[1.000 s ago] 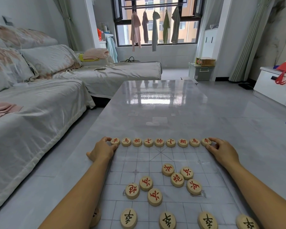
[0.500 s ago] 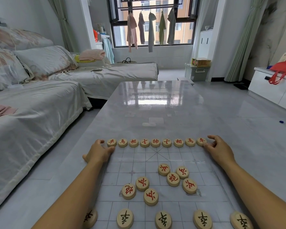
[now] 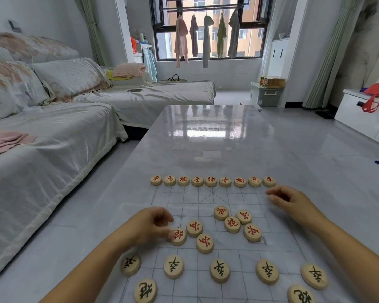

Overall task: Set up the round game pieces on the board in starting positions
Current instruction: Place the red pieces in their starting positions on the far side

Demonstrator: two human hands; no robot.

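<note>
A clear gridded board (image 3: 208,197) lies on the grey table. Several red-marked round pieces (image 3: 211,181) form a straight row along its far edge. More red pieces lie loose mid-board in a left cluster (image 3: 194,228) and a right cluster (image 3: 232,224). Black-marked pieces (image 3: 219,270) stand in a row near me. My left hand (image 3: 150,225), blurred, has its fingertips on a red piece (image 3: 178,236) at the left cluster's edge. My right hand (image 3: 291,202) hovers over the board's right side, fingers loosely curled, holding nothing.
The grey glossy table (image 3: 217,138) stretches away beyond the board. A covered sofa (image 3: 53,138) runs along the left. A white cabinet with a red bag (image 3: 374,99) stands at the right, and a storage box (image 3: 266,95) sits by the window.
Both hands have left the ends of the far red row and drawn back toward me. The left hand has come down onto a loose red piece; the right hand hovers.
</note>
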